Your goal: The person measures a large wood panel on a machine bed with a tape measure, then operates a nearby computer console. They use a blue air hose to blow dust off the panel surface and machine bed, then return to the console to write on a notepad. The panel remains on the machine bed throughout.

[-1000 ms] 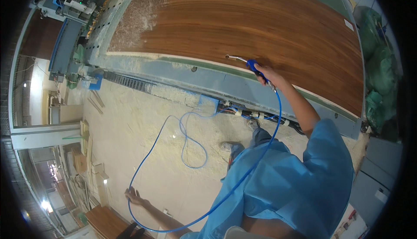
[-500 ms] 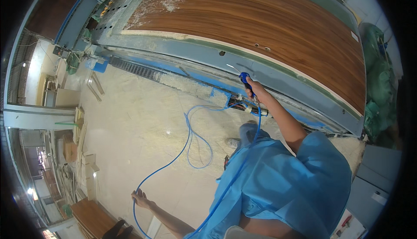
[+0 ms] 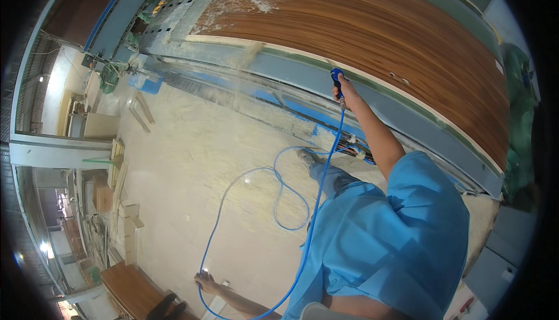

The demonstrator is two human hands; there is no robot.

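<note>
My right hand (image 3: 345, 91) is wrapped round a blue air blow gun (image 3: 336, 74), held over the near edge of a long machine bed (image 3: 303, 74). On the bed lies a large brown wood-grain panel (image 3: 361, 26) with pale sawdust at its far left end. From the gun's handle a blue air hose (image 3: 324, 195) runs down past my blue shirt and loops over the floor. My left hand (image 3: 208, 284), low at the left, is closed round a length of that hose. A haze of dust (image 3: 247, 58) hangs along the panel's near edge.
A dusty cable chain track (image 3: 198, 88) runs along the machine's base. Hose coils (image 3: 291, 203) lie on the sawdust-covered floor near my foot. Boards and offcuts (image 3: 119, 174) stand at the left, with a brown panel stack (image 3: 131, 288) below. A green bag (image 3: 518, 128) hangs at the right.
My right hand has moved forward with the blow gun, nearer the panel. Dust now flies along the panel's edge. My foot has stepped forward, and the hose loop has shifted.
</note>
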